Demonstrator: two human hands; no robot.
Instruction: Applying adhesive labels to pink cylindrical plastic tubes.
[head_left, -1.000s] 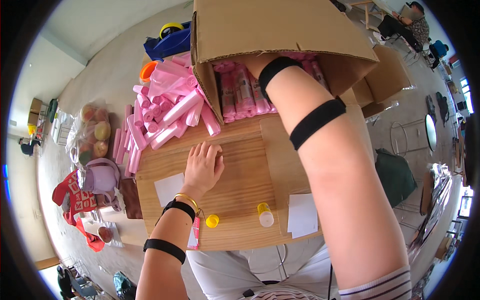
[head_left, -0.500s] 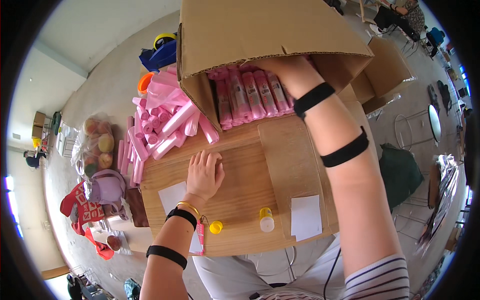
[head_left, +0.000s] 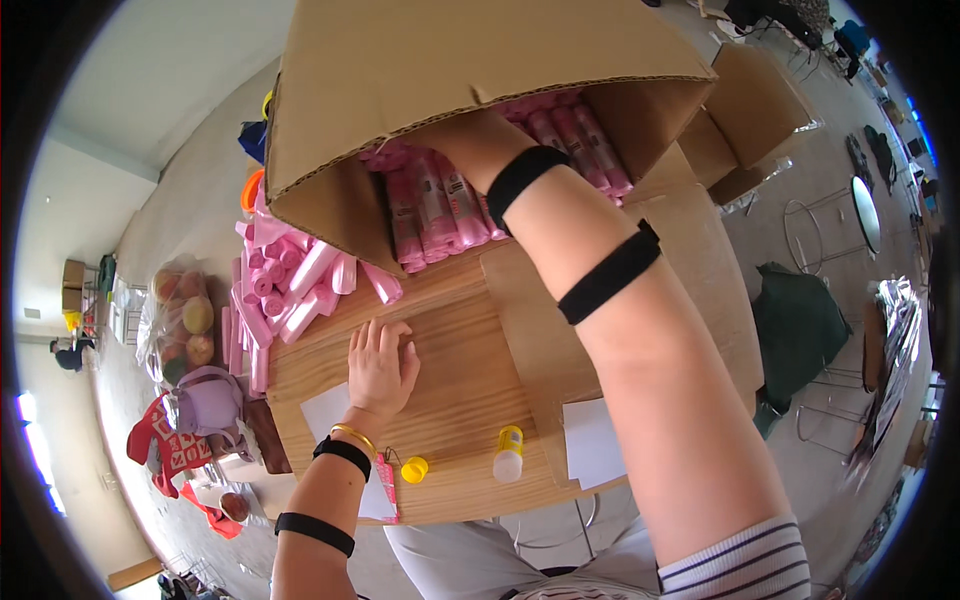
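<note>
My right hand (head_left: 462,140) reaches into a large cardboard box (head_left: 490,50) lying with its open side toward me. Its fingers are hidden behind the top edge, over a row of pink rolls (head_left: 433,205) in clear wrap with labels. Resting on the wooden table (head_left: 450,340), my left hand (head_left: 380,372) is open and empty, its fingers loosely bent. White paper (head_left: 325,408) lies beside its wrist. Nearer me are a small yellow cap (head_left: 414,470) and an uncapped glue stick (head_left: 508,455) with a yellow top and pale end.
Loose pink rolls (head_left: 285,285) are heaped left of the box. An orange ring (head_left: 252,190) stands behind them. A bag of fruit (head_left: 180,315) and a lilac bag (head_left: 210,405) sit at the left. On the right are white paper (head_left: 592,440), another open carton (head_left: 750,110) and a stool (head_left: 864,215).
My right hand has moved left inside the box, uncovering wrapped rolls on its right. The whole view has shifted slightly. My left hand keeps its place on the table.
</note>
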